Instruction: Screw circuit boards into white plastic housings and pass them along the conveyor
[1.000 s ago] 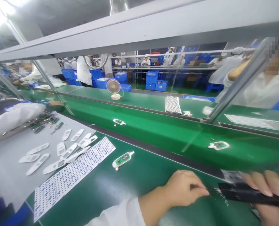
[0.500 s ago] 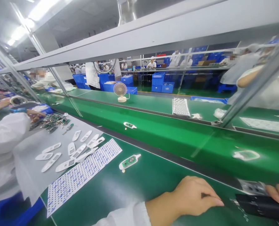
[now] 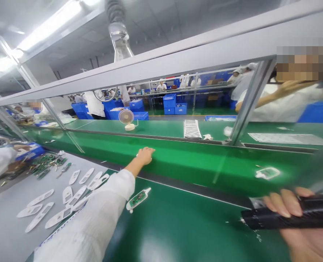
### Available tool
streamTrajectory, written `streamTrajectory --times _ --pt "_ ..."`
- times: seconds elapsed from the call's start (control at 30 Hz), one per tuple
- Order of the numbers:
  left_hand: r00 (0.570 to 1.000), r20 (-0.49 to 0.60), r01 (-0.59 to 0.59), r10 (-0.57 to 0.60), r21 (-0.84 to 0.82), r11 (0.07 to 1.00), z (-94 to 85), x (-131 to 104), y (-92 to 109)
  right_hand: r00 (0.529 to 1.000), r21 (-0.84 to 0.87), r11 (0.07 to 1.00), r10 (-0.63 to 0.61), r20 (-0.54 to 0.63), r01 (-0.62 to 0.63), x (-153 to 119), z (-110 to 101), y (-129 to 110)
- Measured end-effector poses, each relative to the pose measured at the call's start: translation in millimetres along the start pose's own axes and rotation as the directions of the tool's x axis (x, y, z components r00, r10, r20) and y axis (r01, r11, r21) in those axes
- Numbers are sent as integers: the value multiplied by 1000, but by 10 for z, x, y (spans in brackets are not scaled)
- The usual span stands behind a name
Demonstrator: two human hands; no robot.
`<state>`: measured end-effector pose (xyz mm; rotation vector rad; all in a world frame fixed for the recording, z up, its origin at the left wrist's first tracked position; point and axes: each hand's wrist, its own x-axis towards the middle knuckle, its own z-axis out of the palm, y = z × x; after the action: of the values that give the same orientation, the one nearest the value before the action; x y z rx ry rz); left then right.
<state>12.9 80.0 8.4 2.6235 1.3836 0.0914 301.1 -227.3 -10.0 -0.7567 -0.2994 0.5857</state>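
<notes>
My left hand (image 3: 145, 156) has moved from near the black tool (image 3: 267, 218) to the green belt (image 3: 188, 160); my sleeve (image 3: 96, 218) now largely obscures the patterned sheet (image 3: 58, 230).

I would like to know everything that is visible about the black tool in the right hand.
The black tool is a thick, dark cylinder, perhaps plastic, with a slight sheen. A small metal-looking tip juts from its left end. It is held nearly level in the right hand, whose fingers wrap over its top. Its other end runs out of the picture. Pale bits show below the tip; whether they are attached is unclear.
</notes>
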Motion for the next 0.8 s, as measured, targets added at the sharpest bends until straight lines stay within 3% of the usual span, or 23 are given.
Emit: streamTrajectory --times 0.1,0.23,0.37,0.47,0.53,0.6,0.7,0.8 --pt "994 103 15 -23 71 997 -64 54 -280 999 -96 995 14 -46 -18 -92 209 -88" --pt "994 110 -19 10 76 997 -63 53 -223 1000 -71 997 -7 -4 7 -63 183 -112" --pt "997 39 -68 69 -42 997 15 -36 144 993 -38 998 -42 114 47 -44 125 -111" --pt "994 -38 -110 104 -299 948 325 -336 573 981 -22 997 -69 183 74 -59 142 -119" --pt "993 -93 -118 77 -605 788 624 -639 888 965 -27 995 -87 246 96 -75 167 -124" --pt "996 -87 -88 34 -739 668 894 -946 1167 944 -46 991 -107 312 128 -99 208 -124" --pt "994 -108 -84 20 -631 771 1106 -1257 1415 908 -92 976 -148 392 199 -162 318 -93" --pt "983 -142 -167 115 -443 881 1139 -1339 1449 875 -160 954 -154 458 252 -258 477 -4"
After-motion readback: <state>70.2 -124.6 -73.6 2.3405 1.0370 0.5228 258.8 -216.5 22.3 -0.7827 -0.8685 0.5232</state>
